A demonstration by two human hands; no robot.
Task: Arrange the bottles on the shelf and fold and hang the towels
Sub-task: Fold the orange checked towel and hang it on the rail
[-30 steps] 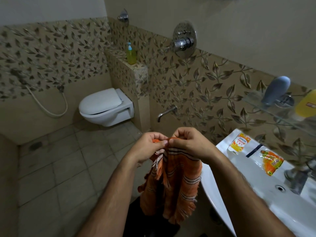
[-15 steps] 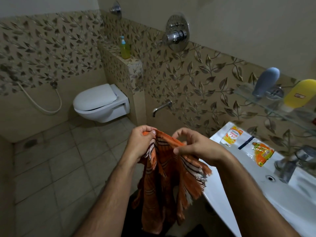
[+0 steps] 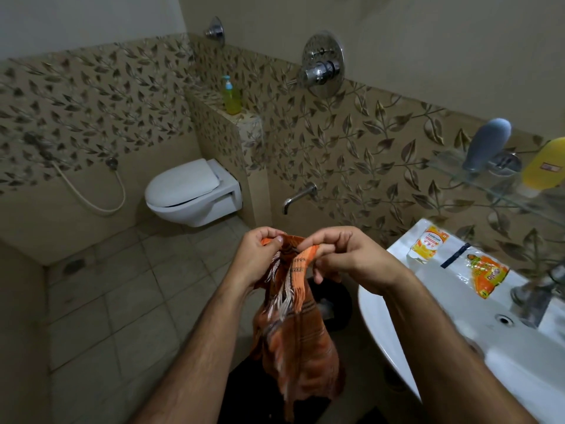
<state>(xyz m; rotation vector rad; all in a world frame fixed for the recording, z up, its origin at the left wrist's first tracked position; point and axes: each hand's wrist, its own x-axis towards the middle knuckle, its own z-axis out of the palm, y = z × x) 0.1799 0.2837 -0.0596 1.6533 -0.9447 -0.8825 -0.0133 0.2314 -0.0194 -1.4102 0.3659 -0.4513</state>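
Your left hand [image 3: 260, 258] pinches one top corner of orange towel [image 3: 296, 338]; right hand [image 3: 351, 261] pinches adjacent fringed edge. Fingers of both curl round cloth. Towel hangs between forearms, near left of sink [image 3: 428, 347], clear of floor. Judgement: grip at top edge lets weight straighten cloth for folding.

Hidden: towel's lower end cut by frame; fold count unclear. Glass shelf [image 3: 477, 185], far right, carries grey bottle [image 3: 486, 145] and yellow bottle [image 3: 544, 166], latter cropped. No towel rail visible.

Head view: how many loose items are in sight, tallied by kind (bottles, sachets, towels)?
Bottles: 3 (green pump bottle on the ledge; grey bottle and yellow bottle on the glass shelf)
Sachets: 2 (yellow sachet, orange sachet on the washbasin)
Towels: 1 (orange towel)
Total: 6
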